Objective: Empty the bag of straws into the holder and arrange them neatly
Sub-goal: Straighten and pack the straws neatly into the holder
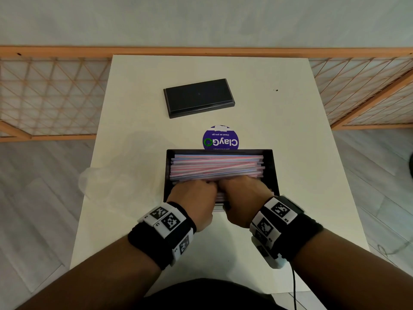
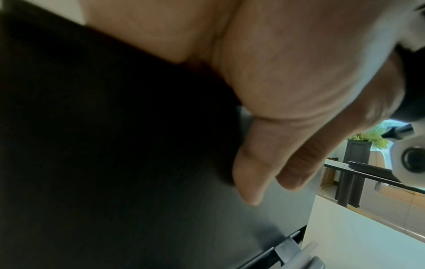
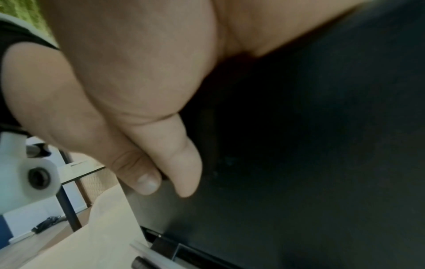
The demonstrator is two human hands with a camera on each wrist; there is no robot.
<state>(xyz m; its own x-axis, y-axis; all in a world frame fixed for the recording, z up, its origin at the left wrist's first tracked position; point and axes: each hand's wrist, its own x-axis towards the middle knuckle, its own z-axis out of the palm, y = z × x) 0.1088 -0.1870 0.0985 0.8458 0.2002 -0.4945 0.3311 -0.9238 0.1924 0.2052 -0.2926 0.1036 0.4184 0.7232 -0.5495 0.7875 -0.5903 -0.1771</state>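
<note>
1. Biggest risk: your left hand [image 1: 194,193] and right hand [image 1: 241,191] both hook over the near wall of the black straw holder [image 1: 274,166], fingers dipped in on the striped straws [image 1: 216,165], thumbs down its outer face. Whether the fingertips clasp straws or only press them, you cannot tell; they are hidden. Pull toward yourself and the holder may slide or tip off the near side of the white table [image 1: 301,153].
2. Next: press too hard and thin straws may kink or spring out over the rim. A few lie slanted across the pile, so they could catch.
3. Smaller: the clear empty bag [image 1: 116,166] lies just left of the holder, overhanging the table edge; a brush from your left forearm could sweep it off.
4. Count: one table; one holder, in front of you, with the straws inside; one black lid [image 1: 199,97] farther back, well apart; one bag; one round purple sticker [image 1: 220,139] behind the holder; two hands; straws too many to count.
</note>
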